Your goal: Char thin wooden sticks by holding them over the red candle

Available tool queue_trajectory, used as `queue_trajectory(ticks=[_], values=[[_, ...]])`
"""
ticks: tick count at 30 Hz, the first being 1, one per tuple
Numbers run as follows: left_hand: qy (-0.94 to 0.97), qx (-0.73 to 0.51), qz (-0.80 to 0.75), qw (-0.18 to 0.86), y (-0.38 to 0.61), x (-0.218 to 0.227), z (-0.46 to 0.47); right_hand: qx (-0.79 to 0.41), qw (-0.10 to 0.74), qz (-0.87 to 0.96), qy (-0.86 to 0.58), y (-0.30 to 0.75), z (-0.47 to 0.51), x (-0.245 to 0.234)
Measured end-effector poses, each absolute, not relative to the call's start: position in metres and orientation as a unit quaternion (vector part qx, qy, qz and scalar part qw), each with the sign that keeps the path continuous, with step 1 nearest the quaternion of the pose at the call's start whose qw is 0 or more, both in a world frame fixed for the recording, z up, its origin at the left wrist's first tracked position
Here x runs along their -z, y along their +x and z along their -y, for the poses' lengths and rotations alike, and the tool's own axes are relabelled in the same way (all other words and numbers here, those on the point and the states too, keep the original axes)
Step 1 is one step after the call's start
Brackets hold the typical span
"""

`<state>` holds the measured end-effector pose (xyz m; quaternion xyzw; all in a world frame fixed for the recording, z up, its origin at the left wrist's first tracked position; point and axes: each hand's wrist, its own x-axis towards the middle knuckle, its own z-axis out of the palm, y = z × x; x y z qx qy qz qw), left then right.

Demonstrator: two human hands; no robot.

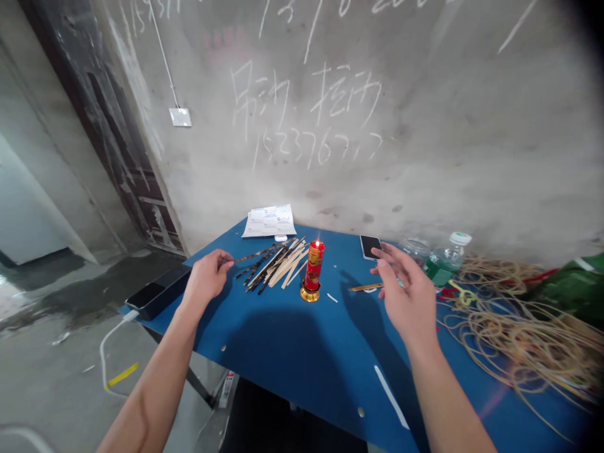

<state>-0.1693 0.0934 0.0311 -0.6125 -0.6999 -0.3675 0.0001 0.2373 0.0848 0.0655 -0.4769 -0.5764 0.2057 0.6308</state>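
Observation:
My left hand (210,274) pinches the end of a thin, dark mottled strip (253,256), which reaches right toward a pile of strips. That pile (283,264) mixes pale ones with blackened ones, lying loosely across each other. Just right of it a lit red candle (314,267) stands upright in a gold-coloured base (310,293). My right hand (408,289) hovers over the right side of the table, fingers apart, with nothing plainly in it. Close to its fingers lie a phone (369,247) and a flat yellowish strip (363,288), partly hidden behind the hand.
The blue table (283,352) stands against a concrete wall. A printed sheet (268,221) lies at the back. On the right are a green-labelled bottle (446,261), a clear jar (415,248) and tangled tan cord (523,340). A cabled device on a black box (163,292) sits left.

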Motion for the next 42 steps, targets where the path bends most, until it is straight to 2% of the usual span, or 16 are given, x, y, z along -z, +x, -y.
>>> queue_trajectory(ticks=[6, 10, 42], values=[[-0.645, 0.446, 0.62, -0.003, -0.146, -0.073, -0.089, -0.213, 0.62, 0.589, -0.473, 0.239, -0.091, -0.071], [-0.671, 0.462, 0.579, -0.017, -0.133, -0.086, -0.085, -0.222, 0.63, 0.577, -0.471, 0.244, -0.095, -0.068], [-0.663, 0.479, 0.574, 0.036, -0.143, -0.088, -0.069, -0.23, 0.646, 0.555, -0.471, 0.248, -0.093, -0.062]])
